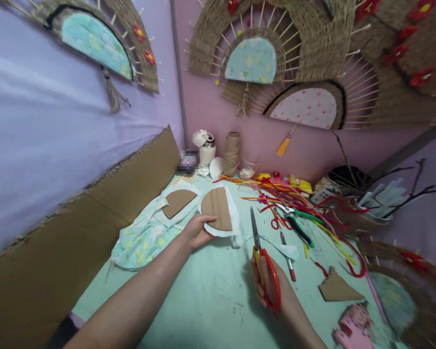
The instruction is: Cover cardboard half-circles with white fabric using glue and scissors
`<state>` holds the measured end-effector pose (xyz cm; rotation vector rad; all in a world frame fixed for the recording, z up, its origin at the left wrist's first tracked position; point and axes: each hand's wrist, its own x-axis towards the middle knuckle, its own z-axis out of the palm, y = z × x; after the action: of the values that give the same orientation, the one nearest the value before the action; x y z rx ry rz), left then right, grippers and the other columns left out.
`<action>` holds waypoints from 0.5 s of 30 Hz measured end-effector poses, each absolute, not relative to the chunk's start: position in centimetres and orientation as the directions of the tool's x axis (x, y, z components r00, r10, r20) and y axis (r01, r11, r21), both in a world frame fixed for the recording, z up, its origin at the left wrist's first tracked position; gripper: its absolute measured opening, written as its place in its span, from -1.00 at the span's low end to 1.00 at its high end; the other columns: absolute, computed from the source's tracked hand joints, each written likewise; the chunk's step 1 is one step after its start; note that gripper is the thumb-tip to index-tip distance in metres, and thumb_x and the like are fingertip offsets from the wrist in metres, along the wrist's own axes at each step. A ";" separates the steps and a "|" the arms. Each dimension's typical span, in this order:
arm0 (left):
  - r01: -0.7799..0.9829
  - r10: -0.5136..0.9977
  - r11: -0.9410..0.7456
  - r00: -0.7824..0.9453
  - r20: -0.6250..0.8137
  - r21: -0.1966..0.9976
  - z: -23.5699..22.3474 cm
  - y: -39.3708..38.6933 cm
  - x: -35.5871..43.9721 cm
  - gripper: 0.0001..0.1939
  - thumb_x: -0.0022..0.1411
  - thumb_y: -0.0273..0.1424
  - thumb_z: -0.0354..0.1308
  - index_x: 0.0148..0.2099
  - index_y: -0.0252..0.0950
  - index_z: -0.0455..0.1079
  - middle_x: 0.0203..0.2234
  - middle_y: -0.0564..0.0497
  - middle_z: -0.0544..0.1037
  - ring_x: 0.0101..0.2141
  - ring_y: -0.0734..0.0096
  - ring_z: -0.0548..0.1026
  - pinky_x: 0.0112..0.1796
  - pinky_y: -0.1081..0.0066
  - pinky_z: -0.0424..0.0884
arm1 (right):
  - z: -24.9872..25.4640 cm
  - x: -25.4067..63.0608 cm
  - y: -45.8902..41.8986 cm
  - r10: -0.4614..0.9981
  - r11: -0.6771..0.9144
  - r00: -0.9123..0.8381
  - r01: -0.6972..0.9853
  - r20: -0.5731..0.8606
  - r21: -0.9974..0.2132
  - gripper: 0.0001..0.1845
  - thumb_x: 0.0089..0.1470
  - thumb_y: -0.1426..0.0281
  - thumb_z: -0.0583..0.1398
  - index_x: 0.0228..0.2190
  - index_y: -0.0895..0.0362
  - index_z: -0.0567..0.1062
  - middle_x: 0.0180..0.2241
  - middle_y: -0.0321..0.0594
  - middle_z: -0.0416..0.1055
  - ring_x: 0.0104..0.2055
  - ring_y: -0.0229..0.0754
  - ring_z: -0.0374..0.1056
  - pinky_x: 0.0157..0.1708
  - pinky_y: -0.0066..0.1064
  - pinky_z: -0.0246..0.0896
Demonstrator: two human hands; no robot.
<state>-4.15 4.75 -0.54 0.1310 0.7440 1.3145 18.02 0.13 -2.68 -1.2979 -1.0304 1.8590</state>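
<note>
My left hand [199, 231] grips the lower left edge of a cardboard half circle [218, 208], thumb on top. Light fabric [234, 213] lies under that cardboard and sticks out around it. In my right hand [264, 283] are scissors [256, 237] with red and yellow handles, their blades pointing away and nearly together. A second cardboard half circle [178, 201] rests on pale cloth to the left. Below it spreads a crumpled floral fabric [141, 245]. A thin fabric strip [272, 242] lies right of the scissors blades, near a red pen [289, 259].
Pipe cleaners [287, 194], green-handled pliers [300, 228] and small red scissors [280, 222] clutter the right side. At the back stand a twine cone [232, 152] and a white jar [207, 152]. A cardboard wall [94, 208] borders the left; a cardboard scrap [339, 287] lies right.
</note>
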 end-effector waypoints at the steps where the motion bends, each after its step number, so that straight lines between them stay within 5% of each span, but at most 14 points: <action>1: -0.826 0.908 0.282 0.065 -0.414 0.488 -0.6 4.8 -4.2 -0.26 0.02 -0.74 0.05 0.26 -0.30 0.15 -0.26 -0.09 0.60 -0.24 0.25 0.57 0.01 0.07 0.34 | -2.7 18.0 0.1 0.842 -0.487 -0.302 -0.065 -0.448 -0.871 -0.40 -0.09 -0.16 0.19 -0.30 0.11 0.31 -0.70 -0.51 0.17 -0.80 -0.45 0.01 -0.88 -0.63 -0.05; 15: -0.822 0.892 0.287 0.041 -0.450 0.492 -0.3 4.8 -4.2 -0.28 0.03 -0.74 0.03 0.26 -0.34 0.14 -0.28 -0.10 0.60 -0.26 0.23 0.56 -0.02 0.06 0.36 | -2.6 18.0 0.3 0.833 -0.508 -0.286 -0.061 -0.473 -0.859 -0.36 -0.15 -0.18 0.21 -0.30 0.11 0.31 -0.69 -0.51 0.18 -0.80 -0.43 0.04 -0.90 -0.62 -0.06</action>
<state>-4.19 4.80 -0.32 0.1098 0.7818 1.3156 18.03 0.35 -2.65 -1.3331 -1.0039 1.8573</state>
